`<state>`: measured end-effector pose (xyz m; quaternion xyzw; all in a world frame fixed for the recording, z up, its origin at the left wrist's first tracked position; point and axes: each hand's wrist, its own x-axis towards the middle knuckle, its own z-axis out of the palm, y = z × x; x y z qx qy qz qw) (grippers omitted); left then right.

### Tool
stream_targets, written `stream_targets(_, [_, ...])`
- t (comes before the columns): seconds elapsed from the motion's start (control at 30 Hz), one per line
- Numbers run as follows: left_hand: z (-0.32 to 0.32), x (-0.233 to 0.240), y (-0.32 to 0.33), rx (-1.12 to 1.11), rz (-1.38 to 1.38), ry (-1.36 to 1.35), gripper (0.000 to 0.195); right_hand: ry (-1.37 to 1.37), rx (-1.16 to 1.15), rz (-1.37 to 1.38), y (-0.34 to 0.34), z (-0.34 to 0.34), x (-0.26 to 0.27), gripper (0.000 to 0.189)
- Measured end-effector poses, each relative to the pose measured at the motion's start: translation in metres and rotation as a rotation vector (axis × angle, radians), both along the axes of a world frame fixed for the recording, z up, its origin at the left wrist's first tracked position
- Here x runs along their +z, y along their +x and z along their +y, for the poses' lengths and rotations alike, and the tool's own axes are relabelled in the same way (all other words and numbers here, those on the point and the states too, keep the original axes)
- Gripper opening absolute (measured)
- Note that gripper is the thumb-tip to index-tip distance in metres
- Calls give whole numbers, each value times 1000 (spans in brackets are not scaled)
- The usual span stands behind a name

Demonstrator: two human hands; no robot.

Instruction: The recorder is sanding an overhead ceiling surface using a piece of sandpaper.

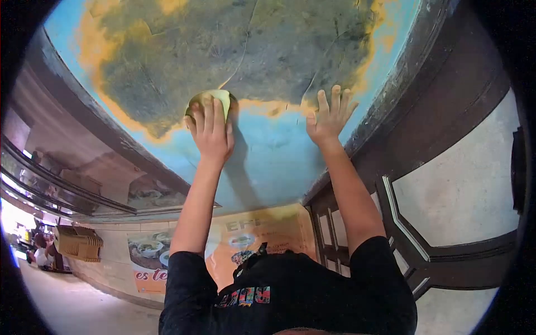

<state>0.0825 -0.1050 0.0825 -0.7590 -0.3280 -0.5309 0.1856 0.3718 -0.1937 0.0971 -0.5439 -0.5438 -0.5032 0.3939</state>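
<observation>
My left hand (pixel 211 136) lies over a pale yellow-green pad (pixel 225 101), fingers spread across it, pressing it to a worn surface (pixel 268 140). Part of the pad is hidden under the fingers; whether it is a sponge or a folded cloth I cannot tell. The surface is light blue near me, with a large dark grey patch (pixel 234 50) edged in orange and crossed by thin cracks. The pad sits at the patch's near edge. To the right, my right hand (pixel 333 117) rests empty near the blue and orange border, its fingers apart.
Dark raised edging (pixel 402 79) borders the surface on the right, beside a dark frame (pixel 402 205) with pale areas. Glossy brown panelling (pixel 96 167) is at left. Posters (pixel 146 261) bearing writing, stacked brown items (pixel 79 243) and a distant person (pixel 42 253) appear lower left.
</observation>
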Motion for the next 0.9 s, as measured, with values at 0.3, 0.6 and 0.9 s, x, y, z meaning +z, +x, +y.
stream_targets(0.3, [6, -14, -11, 9, -142, 47, 64, -2, -10, 2, 8, -6, 2, 54])
stream_targets(0.6, [2, 8, 1, 8, -524, 56, 58, -3, -16, 0, 11, -13, -1, 53])
stream_targets(0.9, [-15, 16, 13, -47, -350, 1, 58, -15, -18, 2, 14, -15, -4, 53])
